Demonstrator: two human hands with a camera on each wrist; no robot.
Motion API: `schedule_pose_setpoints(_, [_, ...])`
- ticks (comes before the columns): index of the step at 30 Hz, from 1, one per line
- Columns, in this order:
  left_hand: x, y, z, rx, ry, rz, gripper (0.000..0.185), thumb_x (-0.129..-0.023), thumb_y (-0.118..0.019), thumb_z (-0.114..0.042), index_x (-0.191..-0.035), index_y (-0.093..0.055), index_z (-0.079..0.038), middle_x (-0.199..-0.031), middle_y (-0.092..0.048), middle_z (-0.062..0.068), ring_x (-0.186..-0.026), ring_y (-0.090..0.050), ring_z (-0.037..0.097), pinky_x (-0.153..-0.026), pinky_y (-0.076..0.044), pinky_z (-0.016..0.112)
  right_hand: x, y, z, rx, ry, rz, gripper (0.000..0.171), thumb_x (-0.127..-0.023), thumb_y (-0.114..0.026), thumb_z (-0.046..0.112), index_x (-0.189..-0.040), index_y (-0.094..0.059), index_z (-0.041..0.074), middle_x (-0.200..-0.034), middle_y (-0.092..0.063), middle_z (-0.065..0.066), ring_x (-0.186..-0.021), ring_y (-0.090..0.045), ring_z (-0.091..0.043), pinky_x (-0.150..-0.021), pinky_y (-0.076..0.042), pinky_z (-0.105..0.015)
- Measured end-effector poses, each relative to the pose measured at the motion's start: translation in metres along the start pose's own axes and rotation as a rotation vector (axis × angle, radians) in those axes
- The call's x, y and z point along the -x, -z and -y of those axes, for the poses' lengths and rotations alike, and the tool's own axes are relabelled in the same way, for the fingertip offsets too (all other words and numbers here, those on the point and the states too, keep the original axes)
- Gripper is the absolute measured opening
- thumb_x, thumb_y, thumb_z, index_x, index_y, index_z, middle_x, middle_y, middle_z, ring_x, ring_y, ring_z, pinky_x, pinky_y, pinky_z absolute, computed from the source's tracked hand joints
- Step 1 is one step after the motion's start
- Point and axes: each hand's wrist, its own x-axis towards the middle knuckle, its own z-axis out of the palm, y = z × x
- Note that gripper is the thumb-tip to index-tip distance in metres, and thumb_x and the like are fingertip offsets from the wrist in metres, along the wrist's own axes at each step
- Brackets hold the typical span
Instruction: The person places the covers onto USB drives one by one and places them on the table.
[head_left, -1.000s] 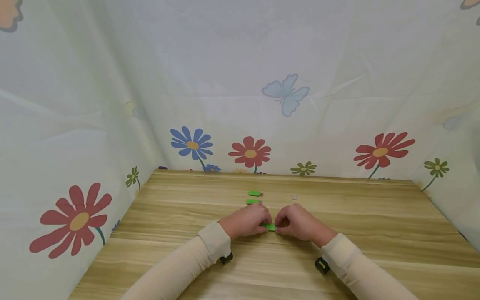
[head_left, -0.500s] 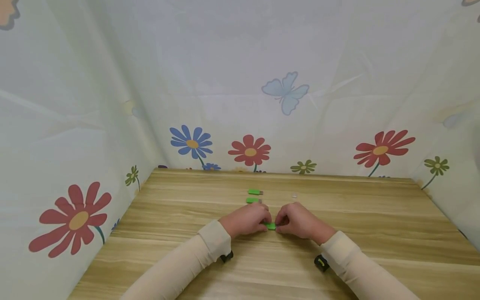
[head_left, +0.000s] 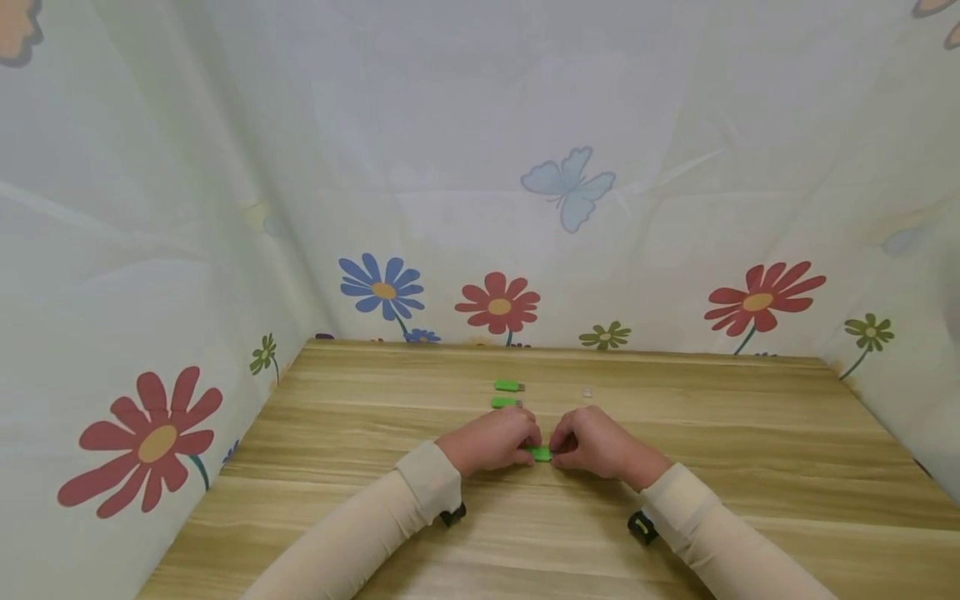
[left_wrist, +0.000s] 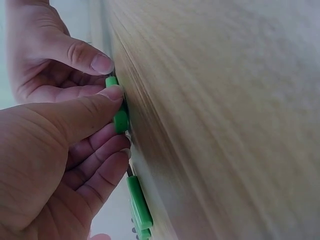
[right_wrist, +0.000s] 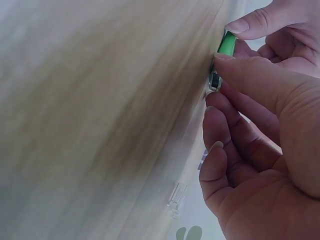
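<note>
Your left hand (head_left: 495,440) pinches the green body of a USB stick (head_left: 539,453) between thumb and fingers. Your right hand (head_left: 596,442) pinches the other end, where the right wrist view shows a clear cap (right_wrist: 215,80) over or at the metal plug; whether it is fully seated cannot be told. The stick lies low on the table (head_left: 750,433), between both hands, at the near middle of the board.

Risks from this grip:

- Both pinches are at the fingertips only. If you pull or push off-axis, the cap can tilt on the plug and jam, or the plug can bend.
- The cap is small, smooth and clear. If your right thumb slips, it can spring away and be hard to find against the wood grain.
- The stick rests against the table. Pressing down while you work the ends can make it skid out of your left fingers (left_wrist: 112,95).

Beyond the stick, away from you, lie two more green sticks (head_left: 507,402), the farther one (head_left: 509,386) just behind the nearer. The nearer sits close to your left knuckles; a sudden release can knock it. A loose clear cap (head_left: 587,392) lies beyond the stick on the right side, apart from your right hand; a sweep of that hand can send it off.
</note>
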Motion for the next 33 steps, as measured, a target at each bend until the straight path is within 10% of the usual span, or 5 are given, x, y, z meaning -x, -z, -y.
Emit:
schedule_pose_setpoints(10, [0.003,-0.004,0.019,0.041,0.012,-0.116,0.017,-0.097,-0.072,-0.031,-0.087,-0.072,-0.018,-0.081,-0.057,-0.007,-0.074,-0.049,0.007,-0.067,-0.042,0.018,0.003,0.006,-0.004,0.082,-0.011,-0.053,0.012,-0.081,-0.086,0.015,-0.089,-0.079,0.01,-0.088,-0.075,0.002,-0.08,-0.066,-0.007,-0.07,-0.053,-0.021])
schedule_pose_setpoints(17, [0.011,0.008,0.028,0.023,0.134,-0.169,0.022,-0.098,-0.069,-0.028,-0.115,-0.075,-0.015,-0.116,-0.071,-0.004,-0.116,-0.066,0.014,-0.102,-0.053,0.031,0.003,0.025,-0.012,0.148,-0.042,-0.093,0.013,-0.083,-0.082,0.01,-0.095,-0.08,0.007,-0.093,-0.075,-0.001,-0.081,-0.065,-0.014,-0.073,-0.055,-0.028])
schedule_pose_setpoints(33, [0.011,0.012,0.05,-0.008,0.174,-0.077,0.018,-0.091,-0.076,-0.026,-0.104,-0.075,-0.015,-0.096,-0.061,-0.006,-0.082,-0.053,0.011,-0.079,-0.049,0.024,0.003,0.044,-0.034,0.254,-0.103,-0.002,0.02,-0.079,-0.084,0.012,-0.096,-0.078,0.005,-0.093,-0.074,-0.004,-0.082,-0.063,-0.016,-0.075,-0.055,-0.037])
